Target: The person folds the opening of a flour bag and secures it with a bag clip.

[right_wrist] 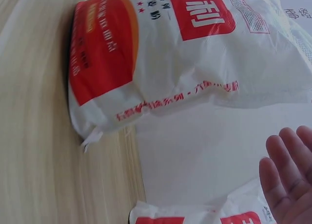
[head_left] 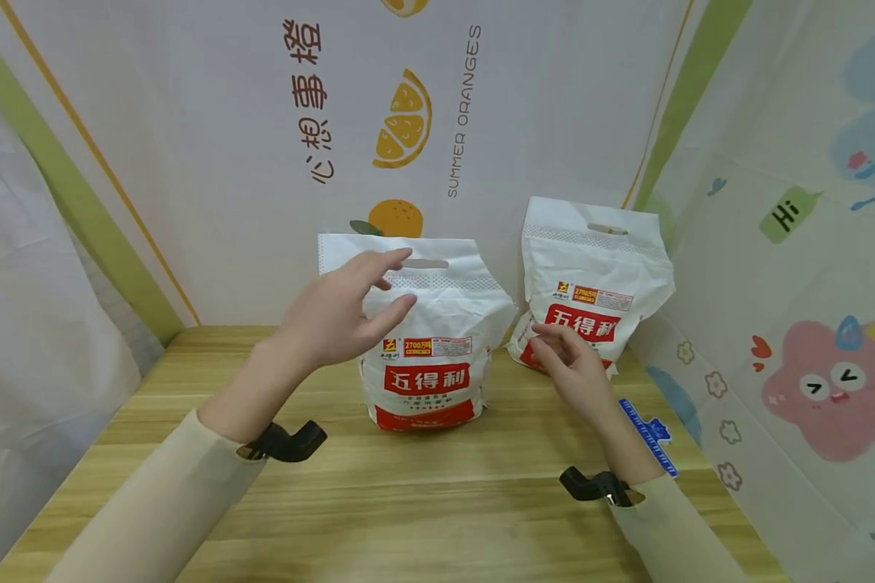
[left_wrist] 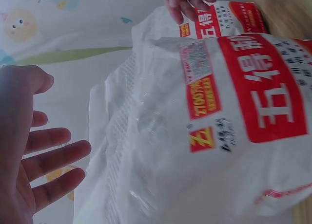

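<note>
At the middle of the table (head_left: 437,502), toward the far side, we find the near white bag (head_left: 437,320). Left hand (head_left: 339,312): raised beside the bag's upper left, wrist bent so that the hand reaches right toward the handle (head_left: 455,253). Its fingers are extended and spread, thumb well apart; in the left wrist view we see a gap between them and the bag. Right hand (head_left: 572,368): lower, to the right of this bag and in front of the far white bag (head_left: 594,283). We record its fingers as gently bent and side by side, clamped on nothing.

Orientation: the near bag stands upright, long axis vertical, handle end up, red-printed front toward the near side. We note the far bag at far right, also handle up and print facing near. Beside the right forearm lies a blue strip (head_left: 650,441).
</note>
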The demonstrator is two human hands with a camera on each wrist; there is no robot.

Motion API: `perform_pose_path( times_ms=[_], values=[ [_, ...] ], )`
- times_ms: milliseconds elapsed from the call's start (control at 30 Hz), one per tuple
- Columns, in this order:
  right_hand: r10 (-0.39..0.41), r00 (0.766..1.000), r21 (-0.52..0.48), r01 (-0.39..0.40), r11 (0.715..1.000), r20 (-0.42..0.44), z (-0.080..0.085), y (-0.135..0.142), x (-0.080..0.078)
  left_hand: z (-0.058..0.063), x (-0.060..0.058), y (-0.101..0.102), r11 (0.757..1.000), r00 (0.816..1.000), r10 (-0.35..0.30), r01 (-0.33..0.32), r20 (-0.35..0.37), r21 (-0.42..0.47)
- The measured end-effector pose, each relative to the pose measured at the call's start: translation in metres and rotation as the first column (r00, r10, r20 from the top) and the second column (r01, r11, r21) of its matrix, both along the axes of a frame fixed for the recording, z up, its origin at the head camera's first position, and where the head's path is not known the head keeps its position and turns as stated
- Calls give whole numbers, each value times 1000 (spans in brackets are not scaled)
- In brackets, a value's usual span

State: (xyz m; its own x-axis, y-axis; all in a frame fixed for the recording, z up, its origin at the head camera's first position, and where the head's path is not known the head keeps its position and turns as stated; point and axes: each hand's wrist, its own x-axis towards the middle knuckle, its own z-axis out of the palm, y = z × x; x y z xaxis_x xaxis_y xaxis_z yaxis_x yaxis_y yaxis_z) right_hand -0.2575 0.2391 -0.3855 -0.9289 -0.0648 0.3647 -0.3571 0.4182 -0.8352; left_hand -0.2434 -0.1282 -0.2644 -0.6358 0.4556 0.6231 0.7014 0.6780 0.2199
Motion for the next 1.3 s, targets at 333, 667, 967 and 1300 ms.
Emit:
perform_pose_path(
  times_ms=[333, 667, 967, 1300],
  values=[
    [16, 998, -90, -10, 996, 66, 4, -19, -25, 42, -38, 46, 988, 989, 58, -37, 136, -149],
    [46, 990, -177, -23, 984, 130, 0, -35, -39, 53, -67, 67, 970, 924, 121, -33, 362, -240],
    [45, 989, -288, -4, 958, 138, -2, -46, -42, 54, -76, 73, 969, 912, 127, -28, 391, -247],
    [9, 988, -319, 42, 947, 156, -4, -49, -43, 55, -77, 72, 976, 912, 116, -30, 394, -217]
  ],
)
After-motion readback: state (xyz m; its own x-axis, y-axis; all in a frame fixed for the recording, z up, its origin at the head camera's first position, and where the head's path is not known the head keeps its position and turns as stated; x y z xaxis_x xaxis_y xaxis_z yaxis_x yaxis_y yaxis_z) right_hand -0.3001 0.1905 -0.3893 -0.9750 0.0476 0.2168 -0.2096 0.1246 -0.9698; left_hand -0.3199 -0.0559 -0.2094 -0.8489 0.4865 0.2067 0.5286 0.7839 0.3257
